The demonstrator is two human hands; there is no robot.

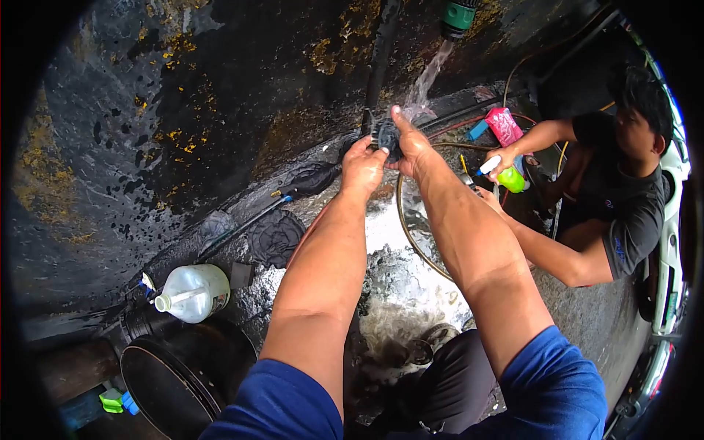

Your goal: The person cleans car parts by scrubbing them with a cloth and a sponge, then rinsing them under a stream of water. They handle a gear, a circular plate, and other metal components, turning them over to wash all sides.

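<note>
My left hand (pixel 362 169) and my right hand (pixel 415 149) are held out together in front of the wall. Between them is a small dark, wet part (pixel 386 135), gripped from both sides; its exact kind is not clear. My right thumb points up beside it. A stream of water (pixel 429 84) pours from a green hose connector (pixel 459 16) above and comes down close to my right hand.
A person (pixel 623 169) crouches at the right, holding a spray bottle (pixel 511 178). A hose (pixel 405 220) loops over the wet floor. A translucent jug (pixel 193 293) and a black drum (pixel 172 389) stand lower left. Dark cloth (pixel 276 238) lies near the wall (pixel 161 132).
</note>
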